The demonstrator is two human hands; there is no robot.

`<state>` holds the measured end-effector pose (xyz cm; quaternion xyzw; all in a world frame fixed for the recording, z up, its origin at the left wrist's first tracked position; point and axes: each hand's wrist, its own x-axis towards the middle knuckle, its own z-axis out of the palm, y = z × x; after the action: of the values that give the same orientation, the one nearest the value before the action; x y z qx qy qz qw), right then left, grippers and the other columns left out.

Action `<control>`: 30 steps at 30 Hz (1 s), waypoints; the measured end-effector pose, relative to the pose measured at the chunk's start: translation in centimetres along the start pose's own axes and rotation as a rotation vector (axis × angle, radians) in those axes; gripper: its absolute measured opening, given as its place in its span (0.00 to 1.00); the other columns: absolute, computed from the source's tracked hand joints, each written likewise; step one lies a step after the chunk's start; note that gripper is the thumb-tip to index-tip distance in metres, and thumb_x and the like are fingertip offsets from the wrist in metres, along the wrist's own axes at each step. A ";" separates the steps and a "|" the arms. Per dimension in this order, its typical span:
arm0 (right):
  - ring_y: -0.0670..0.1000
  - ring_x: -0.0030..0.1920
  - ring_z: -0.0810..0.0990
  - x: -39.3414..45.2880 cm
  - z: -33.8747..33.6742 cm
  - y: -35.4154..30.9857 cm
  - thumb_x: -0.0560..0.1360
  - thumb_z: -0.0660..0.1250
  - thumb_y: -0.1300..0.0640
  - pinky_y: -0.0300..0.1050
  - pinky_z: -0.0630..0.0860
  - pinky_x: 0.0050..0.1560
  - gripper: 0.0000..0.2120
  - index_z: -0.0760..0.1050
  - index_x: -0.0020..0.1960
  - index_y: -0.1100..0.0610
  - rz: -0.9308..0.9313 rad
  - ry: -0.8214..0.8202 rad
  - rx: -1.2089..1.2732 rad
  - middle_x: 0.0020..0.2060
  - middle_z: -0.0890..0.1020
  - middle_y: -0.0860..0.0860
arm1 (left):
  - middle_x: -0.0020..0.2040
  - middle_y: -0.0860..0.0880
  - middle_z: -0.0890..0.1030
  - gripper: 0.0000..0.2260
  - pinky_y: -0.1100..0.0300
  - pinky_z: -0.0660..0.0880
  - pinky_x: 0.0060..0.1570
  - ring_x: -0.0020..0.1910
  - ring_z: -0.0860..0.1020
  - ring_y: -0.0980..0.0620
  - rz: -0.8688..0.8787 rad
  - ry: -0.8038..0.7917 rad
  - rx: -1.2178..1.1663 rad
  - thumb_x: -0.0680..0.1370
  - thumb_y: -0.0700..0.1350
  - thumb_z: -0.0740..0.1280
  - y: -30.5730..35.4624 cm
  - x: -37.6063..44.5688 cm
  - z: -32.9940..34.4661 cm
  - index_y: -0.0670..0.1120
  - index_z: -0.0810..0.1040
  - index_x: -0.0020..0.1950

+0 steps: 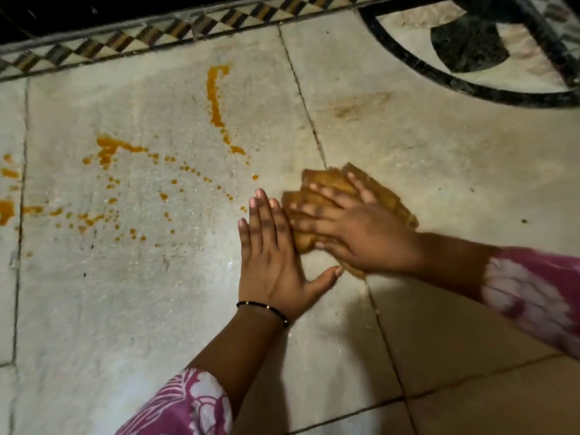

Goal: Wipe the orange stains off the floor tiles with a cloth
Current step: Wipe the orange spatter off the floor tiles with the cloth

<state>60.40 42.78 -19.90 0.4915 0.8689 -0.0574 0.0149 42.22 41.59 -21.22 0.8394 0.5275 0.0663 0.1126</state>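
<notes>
Right of the frame's centre, the right hand [354, 227] lies spread, fingers straight, pressing down on a folded, orange-brown, ribbed cloth [332, 183] that sits across a grout line between two pale, speckled stone floor tiles [157, 293]. The flat palm probably serves to bear weight evenly on the cloth so it scrubs rather than skids; the hand is blurred, which suggests a stroke in progress. The left hand [270, 255] rests flat on the bare tile just beside the cloth, fingers straight and together, thumb splayed toward the cloth's lower edge, holding nothing; it looks placed as a prop for the leaning body. A thin black beaded bracelet [263, 309] circles that wrist, and pink-and-white patterned sleeves [188, 403] cover both forearms.

The cloth looks already soaked in the stain's colour and bunched in thick folds. The orange stains [216, 95] lie well apart from it, across the centre-left and upper left: one long vertical streak, a thicker blot, and many scattered droplets running to the left edge. The wiping seems far from finished.

A checkered tile border [125, 42] crosses the top, and a dark curved floor inlay [408, 67] fills the upper right.
</notes>
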 end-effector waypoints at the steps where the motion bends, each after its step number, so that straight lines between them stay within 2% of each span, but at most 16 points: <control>1: 0.55 0.73 0.63 -2.3 0.2 0.5 0.76 0.52 0.42 0.69 0.53 0.68 0.23 0.70 0.69 0.44 -0.024 -0.008 -0.005 0.71 0.69 0.45 | 0.76 0.34 0.42 0.55 0.45 0.39 0.74 0.76 0.39 0.40 -0.001 -0.002 0.000 0.68 0.75 0.57 0.1 0.1 0.0 0.34 0.44 0.76; 3: 0.55 0.72 0.64 -6.1 -0.1 3.0 0.78 0.51 0.41 0.70 0.56 0.68 0.22 0.70 0.69 0.43 -0.001 -0.004 0.008 0.70 0.69 0.46 | 0.76 0.36 0.39 0.55 0.45 0.38 0.73 0.76 0.37 0.40 -0.003 -0.029 0.007 0.68 0.76 0.55 0.0 0.1 0.0 0.34 0.43 0.76; 5: 0.56 0.72 0.64 -7.5 -1.2 6.3 0.78 0.47 0.38 0.71 0.55 0.68 0.23 0.66 0.69 0.42 0.108 -0.046 0.021 0.70 0.69 0.48 | 0.76 0.37 0.38 0.55 0.45 0.37 0.73 0.75 0.36 0.41 0.003 -0.047 0.009 0.68 0.76 0.54 0.0 0.1 0.0 0.35 0.42 0.76; 7: 0.53 0.74 0.60 -6.3 -1.7 9.1 0.77 0.48 0.38 0.69 0.52 0.69 0.24 0.61 0.71 0.39 0.278 -0.031 0.053 0.72 0.67 0.48 | 0.76 0.37 0.38 0.54 0.45 0.37 0.73 0.75 0.35 0.42 0.018 -0.062 0.008 0.69 0.75 0.54 0.0 0.2 -0.1 0.36 0.41 0.76; 9: 0.51 0.76 0.54 -3.1 -1.7 10.1 0.75 0.48 0.38 0.66 0.48 0.70 0.25 0.59 0.72 0.37 0.463 -0.005 0.073 0.75 0.62 0.44 | 0.77 0.38 0.38 0.53 0.45 0.38 0.73 0.75 0.35 0.43 0.023 -0.070 0.014 0.70 0.75 0.53 0.0 0.2 -0.2 0.36 0.40 0.76; 11: 0.51 0.76 0.52 0.0 -1.6 8.9 0.75 0.47 0.37 0.66 0.44 0.70 0.27 0.59 0.74 0.40 0.533 -0.008 0.068 0.76 0.59 0.43 | 0.77 0.38 0.39 0.53 0.44 0.39 0.74 0.76 0.36 0.43 0.025 -0.075 0.021 0.70 0.75 0.53 0.1 0.3 -0.3 0.37 0.41 0.76; 14: 0.54 0.76 0.53 1.2 -0.6 4.1 0.76 0.47 0.38 0.65 0.43 0.71 0.27 0.59 0.74 0.43 0.347 0.001 -0.002 0.75 0.60 0.45 | 0.77 0.38 0.40 0.53 0.44 0.40 0.74 0.76 0.37 0.43 0.025 -0.079 0.020 0.69 0.75 0.53 0.2 0.3 -0.3 0.36 0.42 0.77; 17: 0.55 0.75 0.58 -3.5 0.2 -0.1 0.78 0.50 0.41 0.64 0.50 0.71 0.26 0.61 0.74 0.45 0.220 0.010 -0.058 0.74 0.62 0.47 | 0.77 0.38 0.40 0.53 0.45 0.40 0.74 0.76 0.37 0.43 0.036 -0.074 0.029 0.70 0.75 0.54 0.1 0.1 -0.3 0.36 0.43 0.77; 21: 0.59 0.72 0.64 -11.9 0.3 1.9 0.78 0.51 0.41 0.67 0.55 0.70 0.26 0.68 0.71 0.50 0.164 -0.045 -0.030 0.72 0.68 0.54 | 0.77 0.40 0.39 0.51 0.45 0.38 0.73 0.76 0.37 0.45 0.056 -0.078 0.039 0.71 0.75 0.53 0.1 0.3 -0.2 0.38 0.41 0.77; 23: 0.60 0.72 0.64 -13.2 -0.3 5.0 0.77 0.49 0.40 0.68 0.55 0.69 0.27 0.65 0.73 0.50 0.281 -0.059 -0.008 0.72 0.67 0.55 | 0.78 0.41 0.40 0.50 0.46 0.38 0.74 0.76 0.38 0.46 0.068 -0.090 0.041 0.71 0.74 0.52 0.0 0.3 -0.1 0.39 0.41 0.77; 25: 0.57 0.75 0.58 -12.5 -0.7 7.5 0.76 0.48 0.39 0.66 0.51 0.71 0.29 0.55 0.76 0.45 0.464 -0.019 -0.010 0.75 0.61 0.52 | 0.78 0.43 0.42 0.48 0.46 0.40 0.74 0.77 0.40 0.48 0.087 -0.119 0.045 0.72 0.74 0.50 0.0 0.3 0.0 0.40 0.43 0.78; 27: 0.54 0.76 0.51 -10.0 -0.7 8.6 0.77 0.47 0.39 0.65 0.47 0.72 0.29 0.51 0.76 0.43 0.680 0.044 0.003 0.77 0.56 0.49 | 0.79 0.45 0.43 0.47 0.46 0.40 0.74 0.77 0.40 0.50 0.097 -0.133 0.052 0.72 0.73 0.49 0.0 0.3 0.0 0.41 0.44 0.78; 30: 0.58 0.76 0.47 -4.9 -0.9 7.2 0.77 0.44 0.38 0.69 0.43 0.70 0.31 0.49 0.77 0.49 0.929 0.032 0.015 0.78 0.51 0.51 | 0.79 0.46 0.43 0.46 0.46 0.41 0.75 0.77 0.40 0.50 0.093 -0.127 0.055 0.72 0.74 0.49 0.0 0.4 -0.1 0.42 0.45 0.78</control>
<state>69.09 42.40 -19.27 0.8296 0.5562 -0.0431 0.0220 42.33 41.96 -21.15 0.8683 0.4813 0.0036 0.1197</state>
